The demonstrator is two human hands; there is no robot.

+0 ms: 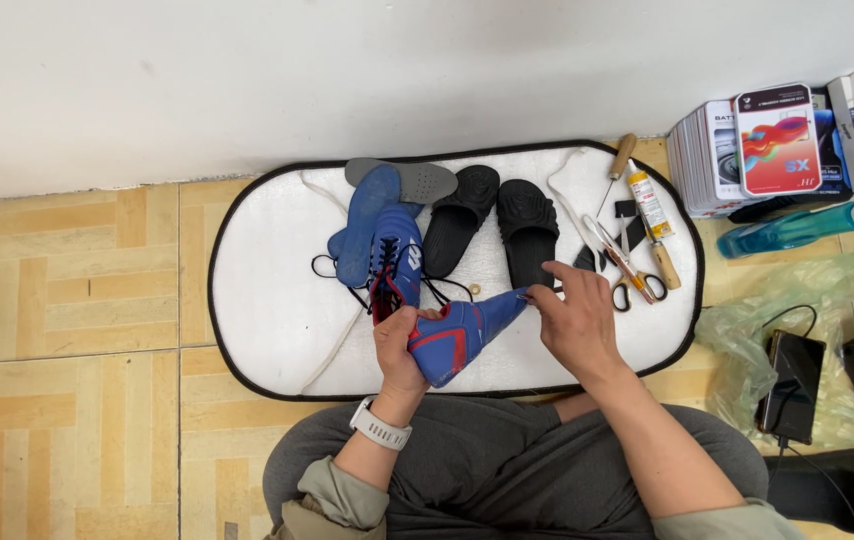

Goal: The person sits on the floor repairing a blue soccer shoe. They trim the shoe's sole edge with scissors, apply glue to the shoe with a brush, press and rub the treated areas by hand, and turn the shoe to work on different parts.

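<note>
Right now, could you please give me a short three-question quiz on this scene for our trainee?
1. True or false: the left hand holds the blue and red shoe at its heel end.
2. What touches the shoe's toe tip? A) right hand B) scissors C) glue tube
3. Fill in: the pair of black slides lies on the white ____.

Key: 1 true; 2 A; 3 mat.
</note>
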